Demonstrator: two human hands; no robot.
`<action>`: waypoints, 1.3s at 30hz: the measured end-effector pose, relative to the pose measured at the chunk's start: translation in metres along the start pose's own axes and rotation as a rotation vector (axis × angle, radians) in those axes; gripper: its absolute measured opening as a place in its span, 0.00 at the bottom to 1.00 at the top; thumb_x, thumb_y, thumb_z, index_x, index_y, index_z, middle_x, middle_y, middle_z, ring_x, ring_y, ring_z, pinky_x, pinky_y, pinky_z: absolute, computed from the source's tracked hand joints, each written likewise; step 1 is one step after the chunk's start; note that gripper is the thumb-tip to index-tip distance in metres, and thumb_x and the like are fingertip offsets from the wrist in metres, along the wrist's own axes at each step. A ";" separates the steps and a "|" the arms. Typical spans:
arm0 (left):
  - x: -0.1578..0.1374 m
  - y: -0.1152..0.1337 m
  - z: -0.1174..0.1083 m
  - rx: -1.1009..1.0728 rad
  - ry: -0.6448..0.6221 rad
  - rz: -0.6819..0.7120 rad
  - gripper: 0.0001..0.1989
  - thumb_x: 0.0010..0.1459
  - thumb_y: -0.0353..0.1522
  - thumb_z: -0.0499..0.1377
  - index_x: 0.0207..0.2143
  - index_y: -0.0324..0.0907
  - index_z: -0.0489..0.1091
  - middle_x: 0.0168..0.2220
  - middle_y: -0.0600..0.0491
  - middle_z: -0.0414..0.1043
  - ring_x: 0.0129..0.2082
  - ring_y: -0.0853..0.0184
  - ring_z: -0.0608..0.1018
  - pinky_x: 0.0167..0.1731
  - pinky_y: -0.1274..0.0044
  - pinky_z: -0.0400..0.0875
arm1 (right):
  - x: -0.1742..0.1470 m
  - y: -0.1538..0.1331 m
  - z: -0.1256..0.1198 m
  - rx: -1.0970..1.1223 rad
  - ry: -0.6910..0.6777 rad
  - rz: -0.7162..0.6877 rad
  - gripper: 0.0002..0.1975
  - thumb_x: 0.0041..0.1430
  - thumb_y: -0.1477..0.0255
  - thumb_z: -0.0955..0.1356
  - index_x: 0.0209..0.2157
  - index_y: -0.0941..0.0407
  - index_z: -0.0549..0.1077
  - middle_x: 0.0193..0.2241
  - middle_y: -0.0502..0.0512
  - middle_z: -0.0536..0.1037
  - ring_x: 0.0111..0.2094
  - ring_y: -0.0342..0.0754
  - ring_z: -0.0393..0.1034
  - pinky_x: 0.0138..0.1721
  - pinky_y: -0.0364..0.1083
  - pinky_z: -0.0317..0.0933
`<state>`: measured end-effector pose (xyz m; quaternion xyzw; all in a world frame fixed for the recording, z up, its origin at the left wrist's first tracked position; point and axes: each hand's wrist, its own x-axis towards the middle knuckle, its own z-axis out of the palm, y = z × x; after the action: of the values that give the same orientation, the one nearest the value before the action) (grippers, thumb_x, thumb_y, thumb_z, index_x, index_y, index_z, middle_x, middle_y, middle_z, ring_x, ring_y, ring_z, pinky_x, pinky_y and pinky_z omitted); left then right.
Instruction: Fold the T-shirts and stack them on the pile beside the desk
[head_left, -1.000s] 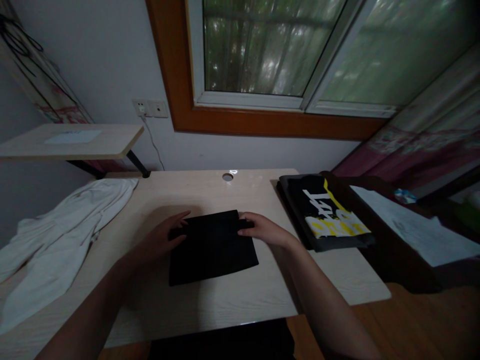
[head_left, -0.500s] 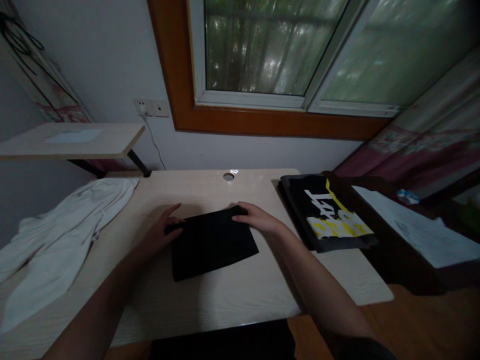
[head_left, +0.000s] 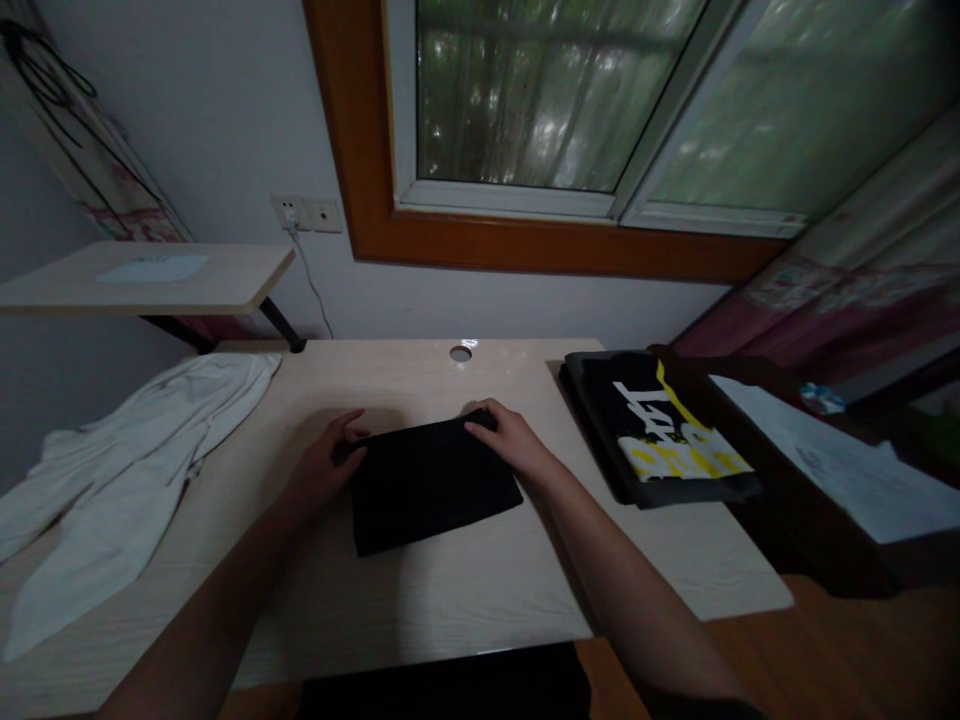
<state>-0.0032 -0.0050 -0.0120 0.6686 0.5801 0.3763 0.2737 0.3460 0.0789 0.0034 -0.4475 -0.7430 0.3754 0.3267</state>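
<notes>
A black piece of clothing, folded into a flat rectangle, lies in front of me on the light wooden table. My left hand is at its upper left corner, thumb on the near side and fingers curved behind, with the dark cloth between them. At the upper right corner, my right hand pinches the far edge, its thumb on top and its fingers behind. The kind of garment cannot be made out in this fold.
A stack of folded dark clothes with a yellow and white print lies at the table's right. White cloth is spread loosely on the left, beside a raised shelf. A round cable hole is near the back edge.
The left end of the black garment has been drawn in slightly, so its left side looks straighter. My left hand's fingers are more curled. The view has shifted a little.
</notes>
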 end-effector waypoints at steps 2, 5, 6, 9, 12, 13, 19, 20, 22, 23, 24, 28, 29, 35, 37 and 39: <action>0.001 -0.001 0.002 0.018 -0.002 0.001 0.30 0.62 0.39 0.57 0.65 0.46 0.56 0.44 0.51 0.74 0.47 0.62 0.78 0.52 0.64 0.71 | -0.001 0.000 0.002 -0.018 0.032 -0.014 0.13 0.59 0.61 0.69 0.43 0.52 0.74 0.38 0.50 0.79 0.40 0.49 0.73 0.45 0.48 0.63; 0.004 -0.001 0.004 0.064 0.011 -0.016 0.31 0.63 0.38 0.57 0.67 0.46 0.54 0.40 0.53 0.72 0.41 0.64 0.77 0.48 0.67 0.72 | 0.000 0.003 0.004 -0.001 0.095 0.023 0.12 0.58 0.60 0.69 0.38 0.52 0.73 0.35 0.50 0.78 0.37 0.49 0.72 0.42 0.48 0.63; 0.005 0.000 0.005 0.075 0.017 -0.021 0.32 0.63 0.39 0.56 0.67 0.46 0.54 0.39 0.54 0.71 0.40 0.64 0.77 0.47 0.67 0.72 | 0.000 0.005 0.005 0.002 0.117 0.032 0.12 0.58 0.59 0.69 0.37 0.52 0.73 0.34 0.50 0.78 0.36 0.49 0.72 0.41 0.48 0.63; 0.006 0.004 0.005 0.120 0.035 -0.034 0.30 0.63 0.39 0.56 0.66 0.45 0.56 0.39 0.54 0.70 0.39 0.64 0.76 0.46 0.68 0.71 | 0.002 0.007 0.007 -0.017 0.167 0.044 0.11 0.57 0.59 0.68 0.35 0.52 0.73 0.32 0.49 0.77 0.35 0.49 0.71 0.41 0.47 0.63; 0.005 0.010 0.005 0.166 0.065 -0.062 0.27 0.63 0.38 0.55 0.64 0.44 0.60 0.39 0.53 0.71 0.38 0.64 0.75 0.45 0.68 0.71 | 0.005 0.007 0.009 -0.035 0.197 0.055 0.11 0.57 0.60 0.67 0.34 0.52 0.73 0.32 0.50 0.78 0.35 0.49 0.72 0.41 0.47 0.63; 0.005 0.011 0.005 0.169 0.075 -0.070 0.27 0.63 0.38 0.55 0.63 0.44 0.61 0.38 0.54 0.71 0.37 0.64 0.75 0.44 0.68 0.71 | 0.006 0.008 0.010 -0.040 0.205 0.061 0.11 0.57 0.60 0.67 0.34 0.52 0.73 0.32 0.50 0.78 0.35 0.49 0.72 0.41 0.48 0.62; 0.007 0.007 0.007 0.188 0.115 -0.065 0.24 0.63 0.38 0.55 0.61 0.44 0.63 0.37 0.54 0.71 0.37 0.64 0.76 0.43 0.69 0.71 | 0.009 0.010 0.011 -0.075 0.247 0.093 0.10 0.57 0.60 0.66 0.31 0.52 0.71 0.30 0.51 0.77 0.33 0.50 0.72 0.39 0.48 0.62; 0.007 0.006 0.007 0.193 0.124 -0.064 0.24 0.63 0.38 0.55 0.60 0.43 0.63 0.37 0.54 0.71 0.37 0.63 0.76 0.43 0.69 0.72 | 0.009 0.010 0.011 -0.081 0.259 0.097 0.10 0.57 0.60 0.66 0.31 0.52 0.70 0.30 0.51 0.77 0.33 0.50 0.72 0.39 0.48 0.62; 0.007 0.005 0.006 0.203 0.141 -0.077 0.21 0.64 0.38 0.54 0.58 0.43 0.65 0.37 0.53 0.72 0.38 0.63 0.76 0.44 0.68 0.72 | 0.009 0.011 0.011 -0.087 0.287 0.102 0.10 0.56 0.60 0.67 0.31 0.52 0.69 0.29 0.50 0.76 0.31 0.49 0.71 0.38 0.47 0.63; 0.007 0.006 0.006 0.211 0.150 -0.083 0.21 0.64 0.38 0.53 0.57 0.43 0.66 0.37 0.52 0.72 0.38 0.62 0.76 0.44 0.67 0.72 | 0.009 0.011 0.011 -0.083 0.302 0.102 0.10 0.56 0.60 0.67 0.32 0.52 0.69 0.29 0.50 0.76 0.31 0.49 0.71 0.37 0.47 0.63; 0.007 0.006 0.006 0.221 0.159 -0.087 0.20 0.64 0.38 0.53 0.56 0.43 0.67 0.38 0.52 0.72 0.38 0.61 0.76 0.45 0.66 0.72 | 0.009 0.011 0.010 -0.076 0.315 0.103 0.10 0.55 0.60 0.67 0.32 0.52 0.69 0.29 0.50 0.76 0.31 0.49 0.71 0.37 0.47 0.63; 0.007 0.008 0.006 0.254 0.183 -0.083 0.19 0.64 0.38 0.52 0.55 0.43 0.68 0.40 0.49 0.74 0.41 0.59 0.77 0.49 0.63 0.72 | 0.007 0.015 0.009 0.000 0.346 0.104 0.11 0.54 0.60 0.69 0.35 0.52 0.70 0.29 0.50 0.77 0.32 0.49 0.73 0.38 0.47 0.65; 0.007 0.007 0.006 0.255 0.188 -0.087 0.19 0.64 0.38 0.52 0.55 0.43 0.68 0.41 0.49 0.74 0.42 0.59 0.77 0.49 0.63 0.72 | 0.006 0.016 0.009 0.020 0.351 0.103 0.11 0.54 0.61 0.69 0.36 0.52 0.70 0.30 0.50 0.77 0.32 0.49 0.73 0.38 0.47 0.65; 0.009 -0.001 0.006 0.241 0.225 -0.096 0.18 0.65 0.41 0.53 0.53 0.44 0.69 0.42 0.48 0.75 0.42 0.58 0.78 0.49 0.62 0.73 | 0.004 0.017 0.007 0.035 0.362 0.109 0.11 0.55 0.63 0.68 0.39 0.53 0.72 0.32 0.51 0.78 0.34 0.49 0.73 0.40 0.48 0.66; 0.009 -0.002 0.006 0.224 0.230 -0.107 0.19 0.64 0.41 0.53 0.53 0.44 0.69 0.42 0.48 0.75 0.42 0.58 0.79 0.48 0.62 0.74 | 0.003 0.015 0.007 0.035 0.366 0.111 0.11 0.55 0.64 0.68 0.38 0.54 0.72 0.33 0.51 0.79 0.34 0.49 0.73 0.40 0.47 0.66; 0.009 -0.001 0.007 0.205 0.238 -0.117 0.19 0.64 0.41 0.54 0.53 0.43 0.70 0.42 0.48 0.76 0.41 0.59 0.80 0.46 0.63 0.75 | 0.003 0.015 0.007 0.035 0.366 0.103 0.10 0.55 0.64 0.68 0.38 0.54 0.73 0.34 0.52 0.79 0.34 0.48 0.73 0.40 0.47 0.66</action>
<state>0.0026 0.0047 -0.0148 0.6086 0.6818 0.3752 0.1550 0.3453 0.0851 -0.0127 -0.5399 -0.6406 0.3170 0.4445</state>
